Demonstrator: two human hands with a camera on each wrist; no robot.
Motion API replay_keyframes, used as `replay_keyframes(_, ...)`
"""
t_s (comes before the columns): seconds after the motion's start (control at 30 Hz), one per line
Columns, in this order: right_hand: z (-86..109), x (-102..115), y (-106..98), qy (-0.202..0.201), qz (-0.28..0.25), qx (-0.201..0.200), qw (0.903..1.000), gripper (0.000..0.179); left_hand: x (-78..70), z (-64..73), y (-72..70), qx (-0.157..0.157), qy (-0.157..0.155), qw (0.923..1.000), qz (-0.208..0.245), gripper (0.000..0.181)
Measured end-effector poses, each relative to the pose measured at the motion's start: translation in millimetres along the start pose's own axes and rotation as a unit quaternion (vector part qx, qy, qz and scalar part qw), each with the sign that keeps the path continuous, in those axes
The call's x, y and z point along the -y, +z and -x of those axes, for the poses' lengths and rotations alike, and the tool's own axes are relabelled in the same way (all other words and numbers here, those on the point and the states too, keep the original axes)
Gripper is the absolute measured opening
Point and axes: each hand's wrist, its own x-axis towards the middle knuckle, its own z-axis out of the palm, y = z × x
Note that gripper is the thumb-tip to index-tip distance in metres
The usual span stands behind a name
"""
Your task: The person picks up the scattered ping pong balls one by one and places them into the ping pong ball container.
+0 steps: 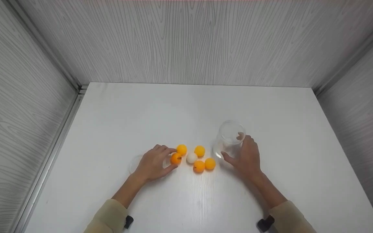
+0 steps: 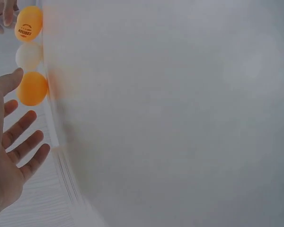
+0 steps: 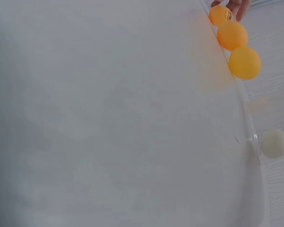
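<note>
My left hand (image 1: 154, 163) reaches over the table with its thumb and index finger on either side of an orange table tennis ball (image 1: 175, 159). In the left wrist view its fingers are spread and relaxed beside an orange ball (image 2: 32, 89). A clear round rim (image 1: 135, 164) shows partly from under this hand. My right hand (image 1: 248, 155) holds a clear plastic cup (image 1: 231, 132) from the right, thumb in front and fingertips behind. Next to that hand's fingers, a white ball (image 3: 274, 143) appears in the right wrist view.
Between the hands, several more orange balls (image 1: 199, 151) cluster around a white ball (image 1: 191, 158) on the white table (image 1: 160, 110). Grey wood-grain panels (image 1: 173, 42) stand along the back and both sides.
</note>
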Motion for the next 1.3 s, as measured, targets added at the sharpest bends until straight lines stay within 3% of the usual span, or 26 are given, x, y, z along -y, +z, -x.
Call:
replay_keyframes(0.43,-0.2,-1.1,0.9,0.017,0.000,0.005,0.9998,0.087,-2.2,-1.8,3.9,0.005,-0.006,1.0000,-0.002,0.045)
replay_keyframes(0.7,-0.3,-0.1,0.2,0.014,0.003,0.008,0.9999,0.086,-3.6,-1.8,4.6,0.009,-0.006,0.9999,-0.001,0.045)
replay_keyframes(1.07,0.2,1.0,-0.8,0.014,0.001,0.006,0.9999,0.086,-0.4,-1.7,6.1,-0.012,0.004,0.9999,0.009,0.033)
replay_keyframes(1.3,-0.2,-0.3,0.8,0.008,0.007,-0.001,0.9999,0.086,-1.2,-2.6,4.8,-0.002,0.001,1.0000,-0.002,0.034)
